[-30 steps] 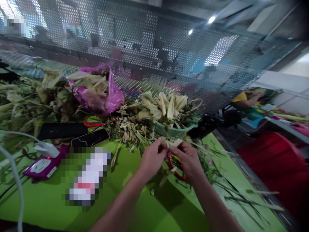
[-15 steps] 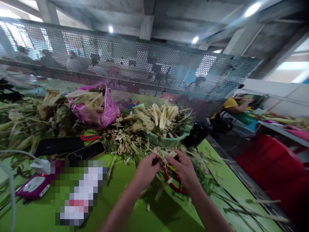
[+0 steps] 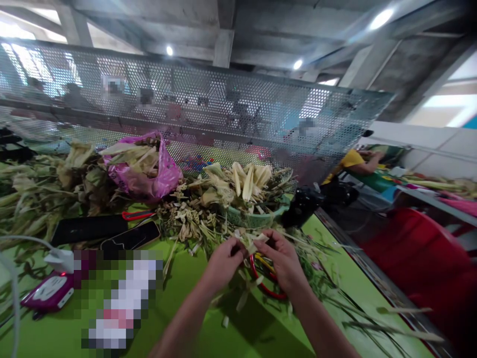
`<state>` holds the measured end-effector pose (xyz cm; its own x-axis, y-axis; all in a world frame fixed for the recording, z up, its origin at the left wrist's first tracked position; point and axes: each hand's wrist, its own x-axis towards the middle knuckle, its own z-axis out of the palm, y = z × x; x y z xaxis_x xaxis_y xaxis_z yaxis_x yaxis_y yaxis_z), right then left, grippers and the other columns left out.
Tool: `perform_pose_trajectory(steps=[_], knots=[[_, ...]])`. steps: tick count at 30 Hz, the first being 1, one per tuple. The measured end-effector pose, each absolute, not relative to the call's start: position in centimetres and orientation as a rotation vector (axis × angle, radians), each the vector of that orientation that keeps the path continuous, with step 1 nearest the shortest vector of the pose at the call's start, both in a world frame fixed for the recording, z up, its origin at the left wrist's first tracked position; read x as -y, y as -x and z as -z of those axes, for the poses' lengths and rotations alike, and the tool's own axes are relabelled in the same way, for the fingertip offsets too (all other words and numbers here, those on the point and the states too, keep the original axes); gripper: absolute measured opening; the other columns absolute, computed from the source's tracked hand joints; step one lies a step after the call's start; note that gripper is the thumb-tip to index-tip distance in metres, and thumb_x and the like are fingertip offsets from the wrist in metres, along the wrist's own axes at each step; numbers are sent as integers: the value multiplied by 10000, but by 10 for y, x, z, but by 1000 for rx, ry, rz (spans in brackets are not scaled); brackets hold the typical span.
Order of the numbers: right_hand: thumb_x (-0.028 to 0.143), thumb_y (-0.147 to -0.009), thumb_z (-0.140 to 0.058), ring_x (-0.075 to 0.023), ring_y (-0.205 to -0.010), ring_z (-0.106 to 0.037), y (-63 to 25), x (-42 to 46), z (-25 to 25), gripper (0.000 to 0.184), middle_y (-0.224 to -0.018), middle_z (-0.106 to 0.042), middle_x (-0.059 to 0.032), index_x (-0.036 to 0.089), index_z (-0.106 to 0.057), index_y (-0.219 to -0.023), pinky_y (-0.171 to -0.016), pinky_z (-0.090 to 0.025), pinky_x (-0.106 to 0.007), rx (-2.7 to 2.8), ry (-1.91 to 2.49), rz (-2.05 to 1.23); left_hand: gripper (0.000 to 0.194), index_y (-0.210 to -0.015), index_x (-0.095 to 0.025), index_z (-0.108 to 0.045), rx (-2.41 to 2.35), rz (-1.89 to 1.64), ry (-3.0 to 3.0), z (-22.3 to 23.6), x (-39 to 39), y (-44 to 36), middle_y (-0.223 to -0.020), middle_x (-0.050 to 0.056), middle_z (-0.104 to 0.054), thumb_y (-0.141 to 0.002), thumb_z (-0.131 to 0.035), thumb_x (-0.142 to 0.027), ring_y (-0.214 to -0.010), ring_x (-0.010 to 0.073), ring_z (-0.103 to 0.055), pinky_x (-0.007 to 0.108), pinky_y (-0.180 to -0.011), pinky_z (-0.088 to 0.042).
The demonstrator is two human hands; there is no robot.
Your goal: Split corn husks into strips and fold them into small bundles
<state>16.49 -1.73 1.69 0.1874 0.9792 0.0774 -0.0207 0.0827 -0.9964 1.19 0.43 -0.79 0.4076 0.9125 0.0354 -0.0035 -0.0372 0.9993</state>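
Observation:
My left hand (image 3: 224, 261) and my right hand (image 3: 282, 258) meet over the green table, both closed with fingertips pinching a small pale corn husk piece (image 3: 249, 242) between them. The fingers partly hide its ends. Just below my right hand, red loop handles (image 3: 267, 292) with yellow inside, like those of scissors, lie on the table, and the blades cannot be made out. Small husk scraps (image 3: 243, 298) are scattered beneath my hands. Beyond them, a pale green basket (image 3: 257, 219) holds dried corn husks (image 3: 248, 181).
A pink plastic bag (image 3: 167, 174) of husks and a heap of dried leaves (image 3: 40, 184) line the left back. Two dark phones (image 3: 130, 235) and a purple power bank (image 3: 50, 293) lie left. A perforated metal screen (image 3: 208, 109) stands behind. A red chair (image 3: 417, 268) is at right.
The view has shifted slightly. Both hands keep hold of the husk piece, which looks a little more spread between the fingers.

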Motion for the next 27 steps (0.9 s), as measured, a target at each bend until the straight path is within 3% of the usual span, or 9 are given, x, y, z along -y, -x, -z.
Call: perform_pose_trajectory(steps=[6, 12, 18, 27], knots=[[467, -640, -773, -133, -553, -461, -169, 15, -17, 350, -602, -533, 33, 206, -545, -691, -523, -370, -252, 1190, 1267, -981, 185, -791, -166, -554, -866, -934, -1455, 6, -2, -11, -746, 1, -557, -812, -542, -349, -706, 131, -474, 247, -684, -380], [515, -695, -711, -125, -528, -393, -171, 15, -16, 386, -541, -449, 40, 201, -511, -593, -499, -306, -248, 1284, 1358, -870, 220, -734, -162, -564, -964, -919, -1495, 12, -7, -11, -679, -7, -525, -817, -514, -360, -646, 124, -440, 237, -605, -332], [535, -735, -667, -126, -545, -381, -179, 13, -20, 403, -548, -434, 36, 197, -511, -581, -516, -305, -251, 1288, 1394, -761, 259, -681, -174, -514, -1026, -876, -1504, 15, -10, -10, -600, -34, -451, -830, -494, -385, -562, 106, -372, 234, -525, -255], [495, -769, -649, -118, -552, -377, -202, 5, -16, 381, -549, -407, 48, 192, -510, -583, -525, -288, -247, 1297, 1439, -528, 296, -683, -174, -550, -1081, -958, -1515, 16, -12, -8, -575, -30, -474, -854, -470, -402, -561, 116, -416, 239, -548, -282]])
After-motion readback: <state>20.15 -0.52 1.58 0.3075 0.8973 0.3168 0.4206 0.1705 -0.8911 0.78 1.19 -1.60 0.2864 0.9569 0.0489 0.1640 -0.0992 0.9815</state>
